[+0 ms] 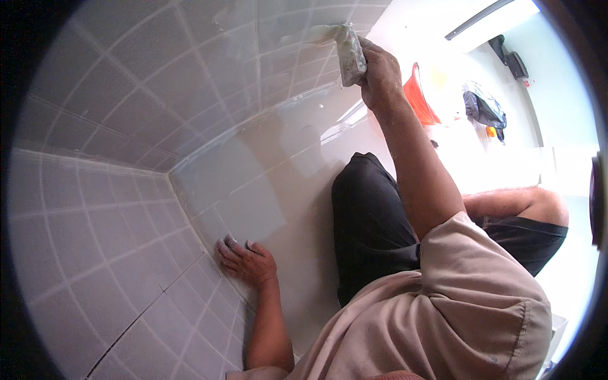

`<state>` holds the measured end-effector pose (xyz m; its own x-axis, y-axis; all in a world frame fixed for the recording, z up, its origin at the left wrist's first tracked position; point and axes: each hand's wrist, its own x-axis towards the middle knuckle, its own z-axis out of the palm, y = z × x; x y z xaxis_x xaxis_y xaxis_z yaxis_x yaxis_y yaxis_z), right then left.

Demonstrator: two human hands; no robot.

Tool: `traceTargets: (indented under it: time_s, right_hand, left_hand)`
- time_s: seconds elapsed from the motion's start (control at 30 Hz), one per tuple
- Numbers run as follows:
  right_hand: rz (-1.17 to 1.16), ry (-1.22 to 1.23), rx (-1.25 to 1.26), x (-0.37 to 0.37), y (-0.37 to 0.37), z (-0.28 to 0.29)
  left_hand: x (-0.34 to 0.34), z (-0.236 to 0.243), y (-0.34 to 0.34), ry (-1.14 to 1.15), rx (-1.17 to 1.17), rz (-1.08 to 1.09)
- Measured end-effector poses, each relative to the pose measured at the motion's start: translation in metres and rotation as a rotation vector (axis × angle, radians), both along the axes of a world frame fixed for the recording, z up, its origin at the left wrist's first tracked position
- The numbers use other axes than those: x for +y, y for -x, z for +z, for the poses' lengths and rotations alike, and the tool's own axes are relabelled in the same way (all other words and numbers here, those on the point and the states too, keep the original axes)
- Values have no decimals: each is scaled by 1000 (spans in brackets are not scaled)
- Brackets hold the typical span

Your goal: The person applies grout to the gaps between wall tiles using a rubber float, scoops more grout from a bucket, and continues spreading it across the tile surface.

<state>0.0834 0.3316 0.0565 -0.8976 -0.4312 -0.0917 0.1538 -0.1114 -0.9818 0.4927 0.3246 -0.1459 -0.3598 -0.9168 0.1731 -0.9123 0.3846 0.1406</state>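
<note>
High in the view, my right hand [381, 71] is closed round a grout float [351, 57] smeared with pale paste. The float's upper edge rests at the grey tiled wall [218, 69], where a wet streak of whitish paste [313, 35] runs leftward from it. My fingers are partly hidden behind the float. At the foot of the left tiled wall [107, 234], my left hand [250, 261] leans on the floor, its dusty fingers stretched out and holding nothing.
The floor [247, 196] is pale and shiny, and the two walls meet in a corner at the left. My bent legs in black shorts [367, 221] fill the middle. Beyond my right arm lie an orange-red object [419, 95] and a dark cloth bundle [484, 106] in bright light.
</note>
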Motion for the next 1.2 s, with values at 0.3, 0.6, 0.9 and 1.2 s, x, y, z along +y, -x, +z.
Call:
traceTargets:
  time_s: [0.3,0.6,0.9,1.2]
  right_hand:
    - [183,40,76,-50,-51,-30]
    - [262,-13,129,-71,-105,-32]
    - [97,-271,1169,-95,-160,-56]
    - [70,-280,1207,-123,-182,-50]
  left_hand:
    - [-2,-6,-5,64,-14,-9]
    - [-5,2,-9,42,7,-22]
    - [-2,4,-10,-41,63,13]
    - [-1,5,-11,-11,2,-1]
